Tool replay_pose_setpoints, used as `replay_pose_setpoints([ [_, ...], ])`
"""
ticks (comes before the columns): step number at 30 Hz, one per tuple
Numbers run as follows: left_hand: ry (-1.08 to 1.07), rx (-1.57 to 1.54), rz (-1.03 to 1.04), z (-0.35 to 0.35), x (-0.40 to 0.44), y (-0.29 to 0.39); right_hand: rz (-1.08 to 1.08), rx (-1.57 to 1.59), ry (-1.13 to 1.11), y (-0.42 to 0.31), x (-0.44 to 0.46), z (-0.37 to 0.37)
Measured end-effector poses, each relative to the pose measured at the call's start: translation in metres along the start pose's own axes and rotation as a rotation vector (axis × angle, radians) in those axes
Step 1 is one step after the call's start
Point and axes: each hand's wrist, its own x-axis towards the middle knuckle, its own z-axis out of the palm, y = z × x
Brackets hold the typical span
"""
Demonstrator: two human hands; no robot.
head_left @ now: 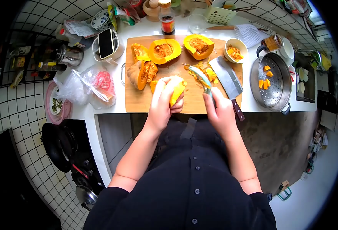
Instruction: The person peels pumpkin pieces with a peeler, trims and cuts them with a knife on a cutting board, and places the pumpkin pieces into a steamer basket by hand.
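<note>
My left hand (164, 100) is closed around a yellow-orange pumpkin piece (178, 93) over the front of the wooden cutting board (138, 103). Just to its right, my right hand (217, 108) grips the handle of a peeler (200, 76), its head pointing up and left, apart from the piece. Peelings and small bits (211, 74) lie behind the peeler. A cleaver (227, 78) rests on the board's right side, its dark handle past the front edge. Along the back are two large pumpkin pieces, one pumpkin chunk (165, 51) and another pumpkin chunk (198, 46); more pumpkin (137, 74) sits at left.
A bowl (236, 51) of pumpkin scraps stands at the board's back right corner. Further right is a steamer pot (271, 94) with several orange cubes. Plastic bags (94, 86) and a tub with a phone (105, 43) are left. A sauce bottle (167, 23) stands behind.
</note>
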Motion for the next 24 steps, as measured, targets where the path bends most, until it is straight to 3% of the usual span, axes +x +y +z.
replay_pose_setpoints([
  [3,0.047,0.043,-0.005,0.009,0.002,0.001,-0.125,0.034,-0.004,0.004,-0.004,0.012],
  [12,0.069,0.074,-0.021,0.006,0.0,-0.005,-0.169,-0.078,-0.025,0.002,-0.006,0.016],
  [17,0.072,0.062,-0.044,0.013,-0.002,0.006,0.0,-0.073,0.149,0.016,0.004,0.0],
  [19,0.096,0.107,-0.037,0.011,-0.002,0.006,-0.099,-0.012,0.139,0.018,0.003,-0.003],
  [22,0.081,0.155,-0.002,0.005,0.006,0.0,0.245,0.38,-0.102,0.022,0.0,-0.004],
  [24,0.057,0.155,-0.034,-0.001,0.011,-0.004,0.349,0.691,-0.199,0.018,-0.002,-0.002],
])
